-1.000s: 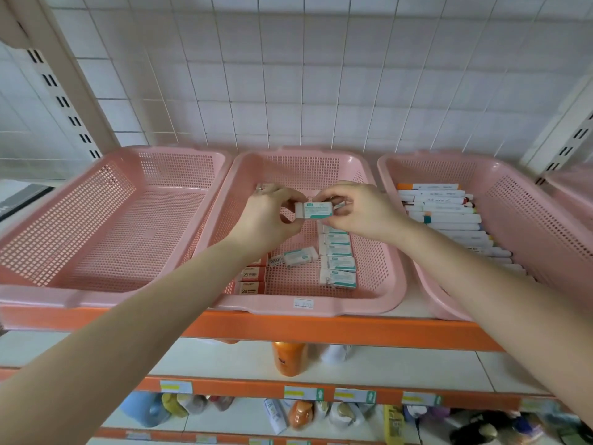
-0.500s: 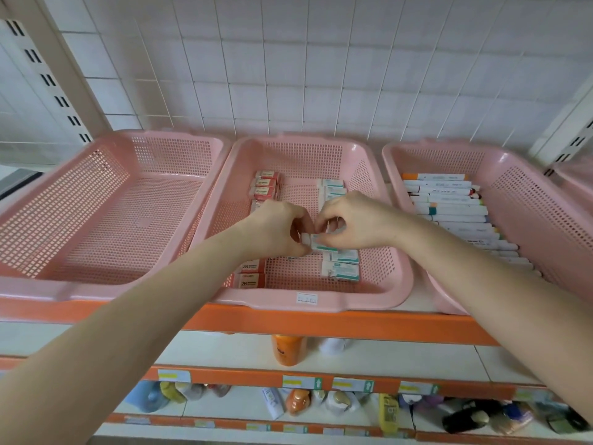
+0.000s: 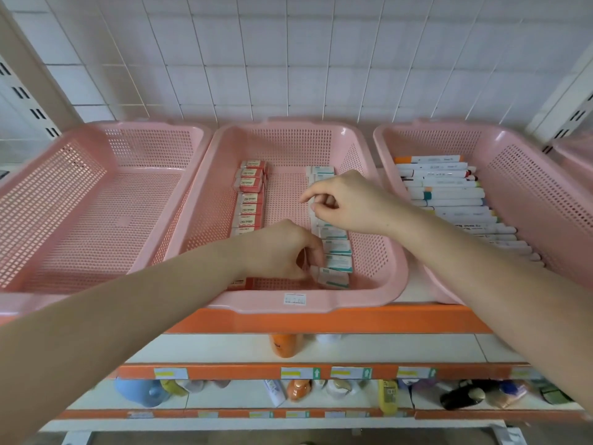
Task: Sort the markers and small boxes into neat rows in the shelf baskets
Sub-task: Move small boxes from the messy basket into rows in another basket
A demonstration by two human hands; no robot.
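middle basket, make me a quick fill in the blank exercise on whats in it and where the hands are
1. The red boxes form a row on the ____ side of the middle basket.
2. The left hand touches the teal-and-white box nearest the basket's ____ rim.
3. The markers lie in the ____ basket.
4. The left basket holds ____ items.

Missing words: left; front; right; no

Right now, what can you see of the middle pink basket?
The middle pink basket is a shallow perforated plastic tray with a smooth rim and a small white label on its front lip. It sits level on the orange-edged shelf between two similar baskets. Inside run two columns: red-and-white small boxes on the left, teal-and-white small boxes on the right. The left hand and right hand reach into it.
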